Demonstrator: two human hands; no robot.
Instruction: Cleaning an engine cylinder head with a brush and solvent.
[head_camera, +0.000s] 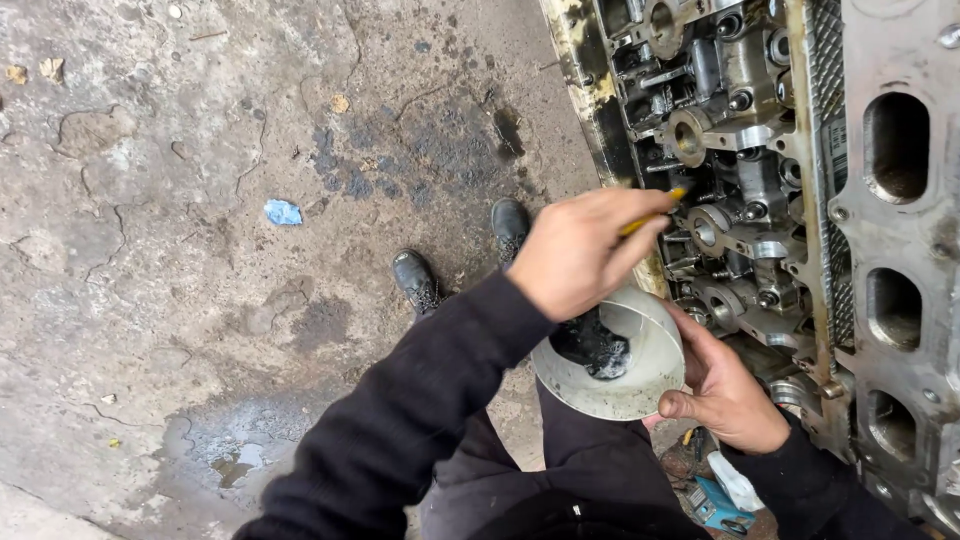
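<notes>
The left hand (580, 255) is closed around a yellow-handled tool (655, 212), probably a brush, pinching the handle between thumb and fingers; only the handle's end shows past the knuckles, and its tip is hidden behind the hand, so what it touches cannot be told. The tool points toward the cylinder head (760, 200), a big grimy metal casting that fills the right side of the view, with round bores and bolts in its middle and a row of oblong ports along its right edge. The right hand (725, 390) holds a white bowl (650, 375) from below and from the right, thumb pressed on the rim and fingers wrapped under it. The bowl sits just beside the head's left edge, below the left hand, and holds a little dark, foamy liquid (592, 348) pooled against its left wall. Both arms wear dark sleeves. Under the bowl, near the bottom edge of the view, a blue tool (715, 505) and a white rag (735, 483) lie on the ground. Two black boots (415, 280) stand on the cracked, oil-stained concrete floor (200, 250), the second close to the left hand's wrist. A scrap of blue paper (283, 212) lies on the floor well to the left of the boots, and a small wet puddle (235, 462) shows near the lower left corner of the floor.
</notes>
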